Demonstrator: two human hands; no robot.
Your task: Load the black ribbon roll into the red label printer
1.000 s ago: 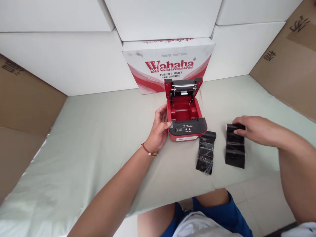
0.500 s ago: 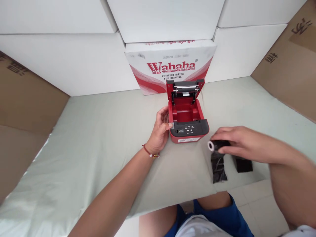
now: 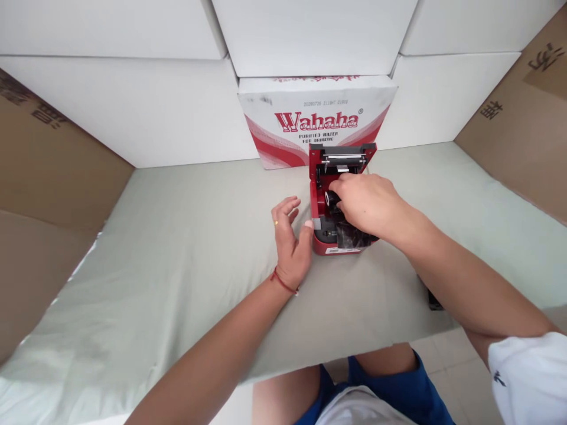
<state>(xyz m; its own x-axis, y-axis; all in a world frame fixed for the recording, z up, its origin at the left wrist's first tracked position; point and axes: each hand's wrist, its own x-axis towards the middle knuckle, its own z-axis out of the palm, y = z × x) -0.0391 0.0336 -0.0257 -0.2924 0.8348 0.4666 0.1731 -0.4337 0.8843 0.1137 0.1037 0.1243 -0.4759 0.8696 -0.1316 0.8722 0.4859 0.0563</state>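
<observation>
A small red and black printer [image 3: 319, 245] stands on the cloth with its lid [image 3: 343, 154] raised. My right hand [image 3: 370, 203] grips a black roll with a white core [image 3: 328, 199] inside the printer's open compartment. The roll's loose black end [image 3: 352, 235] hangs over the dark front panel. My left hand [image 3: 293, 236] is at the printer's left side, fingers apart, its thumb touching the front left corner by the grey latch. Most of the roll is hidden behind my right hand.
A white and red water carton [image 3: 323, 118] stands right behind the printer. White boxes [image 3: 177, 112] line the back, and brown cartons [image 3: 518, 100] flank both sides. A black object [image 3: 434, 301] lies at the front right, partly under my right forearm.
My right hand has carried the black roll from the table on the right up and left into the printer. My left fingers have opened away from the printer's side.
</observation>
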